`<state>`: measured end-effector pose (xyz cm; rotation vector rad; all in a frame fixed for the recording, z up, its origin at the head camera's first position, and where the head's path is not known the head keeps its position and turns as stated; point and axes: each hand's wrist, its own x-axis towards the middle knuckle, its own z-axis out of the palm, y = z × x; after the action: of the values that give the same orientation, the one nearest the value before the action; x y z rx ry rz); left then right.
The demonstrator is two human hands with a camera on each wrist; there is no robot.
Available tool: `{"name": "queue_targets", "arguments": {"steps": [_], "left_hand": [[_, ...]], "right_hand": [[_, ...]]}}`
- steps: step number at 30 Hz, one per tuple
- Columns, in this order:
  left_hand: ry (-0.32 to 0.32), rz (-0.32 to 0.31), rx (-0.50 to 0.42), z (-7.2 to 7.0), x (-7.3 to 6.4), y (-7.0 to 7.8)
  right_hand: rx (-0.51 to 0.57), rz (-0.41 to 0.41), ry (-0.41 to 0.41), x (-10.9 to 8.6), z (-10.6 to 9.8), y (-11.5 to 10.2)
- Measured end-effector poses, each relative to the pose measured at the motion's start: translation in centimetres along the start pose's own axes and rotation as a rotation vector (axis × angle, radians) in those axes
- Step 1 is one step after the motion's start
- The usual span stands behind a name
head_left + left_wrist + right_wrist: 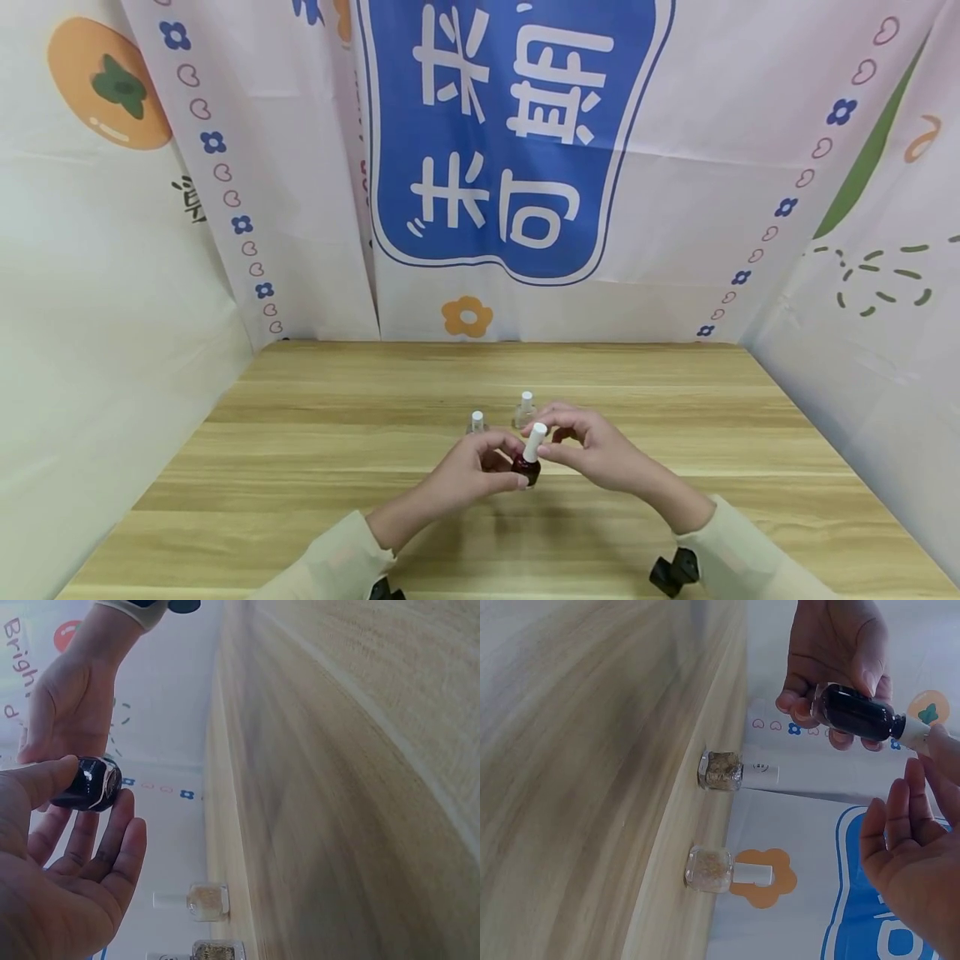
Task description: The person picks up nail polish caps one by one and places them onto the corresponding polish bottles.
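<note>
My left hand (474, 468) grips a small bottle of dark red nail polish (527, 471) between thumb and fingers. The bottle is held above the table with its white cap (535, 442) tilted up. At that cap is my right hand (600, 454), thumb and fingertips pinching it. In the right wrist view the cap (915, 735) sits against the bottle's neck, and the dark polish (855, 712) shows through the glass. The left wrist view shows the rounded base of the bottle (96, 784) beside the left thumb.
Two more nail polish bottles with white caps stand upright on the wooden table (337, 442) beyond my hands. One holds gold glitter (721, 771), the other a pale, shimmering polish (709, 870). Printed white cloth (300, 250) hangs behind and at both sides.
</note>
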<state>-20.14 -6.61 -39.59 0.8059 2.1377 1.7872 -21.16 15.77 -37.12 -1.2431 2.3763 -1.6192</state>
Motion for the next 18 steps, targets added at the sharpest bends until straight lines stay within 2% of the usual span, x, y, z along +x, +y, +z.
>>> {"name": "queue_targets", "arguments": {"steps": [7, 13, 18], "left_hand": [[0.036, -0.008, 0.001, 0.3, -0.1, -0.1], [0.076, 0.014, 0.017, 0.5, -0.2, -0.3], [0.118, 0.020, 0.022, 0.7, -0.2, -0.3]], "right_hand": [[0.015, 0.090, 0.110, 0.0, 0.9, 0.1], [0.003, 0.131, 0.228, 0.1, 1.9, 0.2], [-0.005, 0.204, 0.297, 0.1, 2.6, 0.3]]}}
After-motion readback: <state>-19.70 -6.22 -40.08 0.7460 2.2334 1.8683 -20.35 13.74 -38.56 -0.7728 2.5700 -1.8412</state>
